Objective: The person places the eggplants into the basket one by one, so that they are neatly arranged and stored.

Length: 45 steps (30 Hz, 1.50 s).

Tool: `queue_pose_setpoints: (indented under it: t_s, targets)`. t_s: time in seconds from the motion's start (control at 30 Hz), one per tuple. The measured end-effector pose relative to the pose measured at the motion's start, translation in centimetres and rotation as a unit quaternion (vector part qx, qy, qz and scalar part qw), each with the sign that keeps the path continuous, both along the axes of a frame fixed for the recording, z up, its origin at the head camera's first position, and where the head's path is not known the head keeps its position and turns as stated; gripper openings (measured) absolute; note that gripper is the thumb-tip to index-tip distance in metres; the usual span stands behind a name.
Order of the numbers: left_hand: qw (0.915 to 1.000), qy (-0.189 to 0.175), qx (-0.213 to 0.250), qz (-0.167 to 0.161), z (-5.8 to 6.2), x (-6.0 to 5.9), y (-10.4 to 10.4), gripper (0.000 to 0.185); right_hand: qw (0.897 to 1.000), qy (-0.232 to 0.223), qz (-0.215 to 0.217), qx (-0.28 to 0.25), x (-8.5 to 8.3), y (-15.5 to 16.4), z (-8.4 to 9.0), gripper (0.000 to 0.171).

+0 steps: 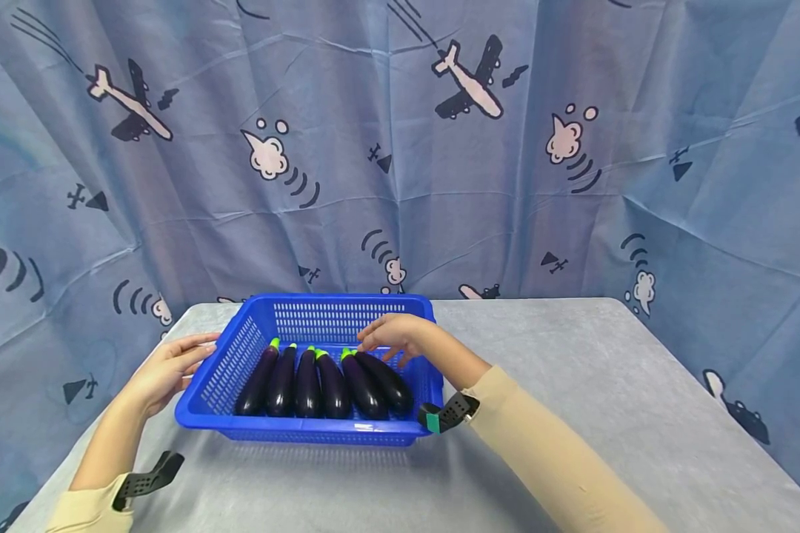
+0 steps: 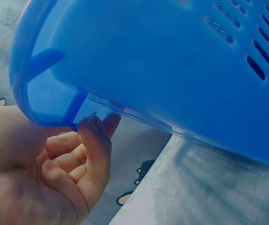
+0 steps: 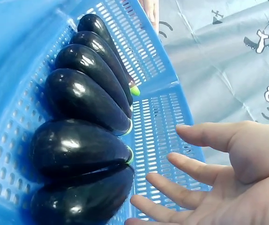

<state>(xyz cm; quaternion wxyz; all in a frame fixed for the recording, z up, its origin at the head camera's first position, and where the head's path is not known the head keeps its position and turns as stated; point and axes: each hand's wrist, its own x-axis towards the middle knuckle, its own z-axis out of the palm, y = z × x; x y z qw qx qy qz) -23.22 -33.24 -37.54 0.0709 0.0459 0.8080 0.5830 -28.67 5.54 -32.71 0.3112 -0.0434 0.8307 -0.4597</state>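
A blue plastic basket with slotted walls holds a row of several dark purple eggplants, their green stem ends toward the back wall. At the basket's left side, my left hand grips the rim; in the left wrist view its curled fingers meet the rim's underside. My right hand hovers inside the right part of the basket, above the stem end of the rightmost eggplant. Its fingers are spread and hold nothing, as the right wrist view shows beside the eggplants.
The basket stands on a grey-white table, whose surface stretches off to the right. Behind the table hangs a blue curtain printed with planes and clouds. Each wrist wears a black strap, the right strap close by the basket's front right corner.
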Motion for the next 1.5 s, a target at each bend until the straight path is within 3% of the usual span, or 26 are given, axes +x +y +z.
queue_pose_setpoints:
  t_s: [0.37,0.7,0.87,1.23,1.5]
  targets:
    - [1.0000,0.000,-0.003,0.002,-0.1,0.0,0.0,0.063,0.998,0.066,0.011,0.011,1.6,0.5,0.3,0.046]
    - [0.9999,-0.002,-0.011,0.007,0.0,0.0,0.0,0.064,0.989,0.148,0.017,0.018,3.1,1.7,0.4,0.043]
    - [0.9999,0.000,-0.016,0.007,0.0,0.0,0.0,0.064,0.981,0.194,0.022,0.018,3.8,2.4,0.6,0.040]
    - [0.9998,0.004,-0.019,0.008,0.1,0.1,0.2,0.064,0.949,0.303,0.084,0.008,5.3,4.1,1.1,0.038]
    - [0.9987,0.010,-0.049,0.007,0.4,0.3,0.2,0.061,0.943,0.325,0.076,-0.013,6.4,6.0,1.6,0.037]
